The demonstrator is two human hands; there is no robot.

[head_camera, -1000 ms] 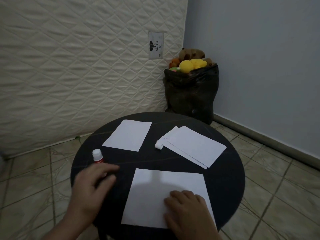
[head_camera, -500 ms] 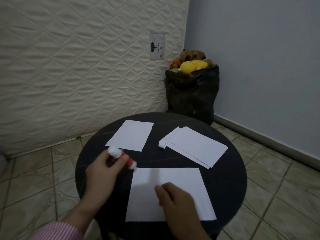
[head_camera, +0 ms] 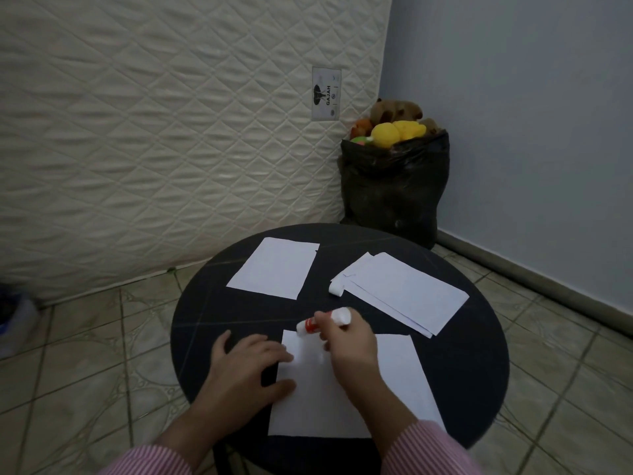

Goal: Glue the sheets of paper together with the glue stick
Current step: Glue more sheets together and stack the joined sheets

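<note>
A white sheet of paper lies at the near side of the round black table. My right hand grips the red-and-white glue stick over the sheet's far left corner, tip pointing left and down. My left hand rests flat with spread fingers on the sheet's left edge. Another single sheet lies at the far left of the table. A stack of sheets lies at the far right, with the white glue cap beside its left corner.
A quilted mattress leans against the wall behind the table. A black bag full of plush toys stands in the corner. Tiled floor surrounds the table.
The glue stick passed from my left hand to my right. My left hand came down flat onto the near sheet's left edge, and my right hand rose from the sheet.
</note>
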